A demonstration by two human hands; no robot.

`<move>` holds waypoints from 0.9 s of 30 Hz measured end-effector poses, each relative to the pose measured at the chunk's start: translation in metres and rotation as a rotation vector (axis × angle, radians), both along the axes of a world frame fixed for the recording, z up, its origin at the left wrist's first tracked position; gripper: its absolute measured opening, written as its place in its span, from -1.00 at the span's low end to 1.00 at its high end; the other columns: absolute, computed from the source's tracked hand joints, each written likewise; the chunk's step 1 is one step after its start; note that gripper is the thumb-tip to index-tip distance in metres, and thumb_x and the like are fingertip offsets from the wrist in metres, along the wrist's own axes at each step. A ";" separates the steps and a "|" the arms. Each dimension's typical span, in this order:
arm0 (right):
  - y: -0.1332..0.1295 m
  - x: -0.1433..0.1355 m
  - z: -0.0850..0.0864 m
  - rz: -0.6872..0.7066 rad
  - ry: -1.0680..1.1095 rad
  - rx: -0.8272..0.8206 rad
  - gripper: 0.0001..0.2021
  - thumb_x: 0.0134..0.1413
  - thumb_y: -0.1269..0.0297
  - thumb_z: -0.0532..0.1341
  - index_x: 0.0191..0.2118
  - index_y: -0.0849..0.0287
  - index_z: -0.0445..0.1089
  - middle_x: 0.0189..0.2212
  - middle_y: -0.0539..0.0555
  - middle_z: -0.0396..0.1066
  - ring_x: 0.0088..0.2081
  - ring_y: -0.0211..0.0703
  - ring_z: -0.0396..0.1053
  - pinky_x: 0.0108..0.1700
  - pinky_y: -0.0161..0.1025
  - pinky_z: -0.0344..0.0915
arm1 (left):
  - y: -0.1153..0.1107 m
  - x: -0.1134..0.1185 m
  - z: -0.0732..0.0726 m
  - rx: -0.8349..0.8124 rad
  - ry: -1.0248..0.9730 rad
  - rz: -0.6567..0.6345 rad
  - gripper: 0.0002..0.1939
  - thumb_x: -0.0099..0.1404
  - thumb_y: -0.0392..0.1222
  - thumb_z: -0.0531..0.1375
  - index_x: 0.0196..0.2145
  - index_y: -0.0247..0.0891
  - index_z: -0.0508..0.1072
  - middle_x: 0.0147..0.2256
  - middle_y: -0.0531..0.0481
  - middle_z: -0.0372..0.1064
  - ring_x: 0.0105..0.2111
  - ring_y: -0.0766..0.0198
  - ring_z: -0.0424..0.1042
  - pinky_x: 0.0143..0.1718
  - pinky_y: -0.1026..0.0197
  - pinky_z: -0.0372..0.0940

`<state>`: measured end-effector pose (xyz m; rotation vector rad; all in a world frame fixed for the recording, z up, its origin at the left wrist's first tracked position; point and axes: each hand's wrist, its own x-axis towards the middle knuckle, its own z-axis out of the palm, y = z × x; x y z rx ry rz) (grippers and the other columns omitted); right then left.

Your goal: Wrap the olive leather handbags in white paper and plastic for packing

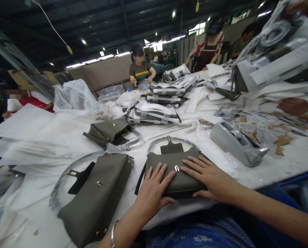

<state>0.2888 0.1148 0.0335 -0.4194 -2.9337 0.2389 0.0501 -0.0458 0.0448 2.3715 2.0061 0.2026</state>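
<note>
A dark olive handbag (178, 160) lies right in front of me, its flap tab folded back and its metal clasp facing up. Flat on the bag's left side rests my left hand (154, 186), fingers spread. My right hand (208, 175) is laid over the right side, its fingers also outstretched. To the left is a second olive handbag (97, 193) with a plastic-wrapped handle curving round its far side. Behind it sits a third handbag (106, 132), its wrapped strap trailing to the right.
A grey tape dispenser (234, 143) stands to the right, beside scattered paper and plastic scraps (262, 129). Stacks of wrapped bags (154, 113) sit farther back. White sheets (27, 127) cover the left. Co-workers (141, 69) are across the table; another person's hand (295, 106) is at right.
</note>
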 end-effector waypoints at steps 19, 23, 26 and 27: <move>-0.008 0.001 -0.062 0.096 0.009 -0.122 -0.17 0.11 0.15 0.34 0.43 -0.03 -0.04 0.38 0.06 0.05 0.38 0.09 -0.01 0.38 0.07 -0.01 | -0.014 0.000 -0.062 0.140 0.243 -0.142 -0.23 0.39 -0.09 0.18 0.42 0.07 -0.12 0.32 -0.19 0.14 0.27 -0.01 0.22 0.19 -0.09 0.25; -0.011 -0.008 -0.059 0.169 -0.014 -0.222 -0.15 0.09 0.28 0.33 0.43 -0.02 -0.05 0.38 0.06 0.05 0.39 0.08 -0.02 0.41 0.07 -0.06 | -0.023 -0.013 -0.080 0.335 0.404 -0.219 -0.27 0.38 0.03 0.18 0.40 0.00 0.00 0.15 -0.17 0.39 0.10 0.06 0.43 0.01 0.10 0.36; -0.013 -0.010 -0.051 0.157 -0.037 -0.288 -0.17 0.10 0.27 0.30 0.43 -0.04 -0.05 0.40 0.06 -0.01 0.40 0.11 -0.06 0.40 0.13 -0.07 | -0.016 -0.010 -0.090 0.393 0.418 -0.218 -0.09 0.24 0.38 0.17 0.40 0.01 -0.01 0.13 -0.24 0.40 0.07 -0.05 0.44 -0.04 0.05 0.37; -0.012 -0.009 -0.046 0.144 -0.030 -0.313 -0.19 0.11 0.24 0.30 0.42 -0.04 -0.03 0.39 0.07 0.00 0.40 0.11 -0.05 0.40 0.15 -0.05 | -0.012 -0.007 -0.092 0.399 0.405 -0.205 -0.03 0.19 0.45 0.17 0.41 0.03 -0.03 0.14 -0.26 0.38 0.09 -0.09 0.42 -0.02 0.01 0.36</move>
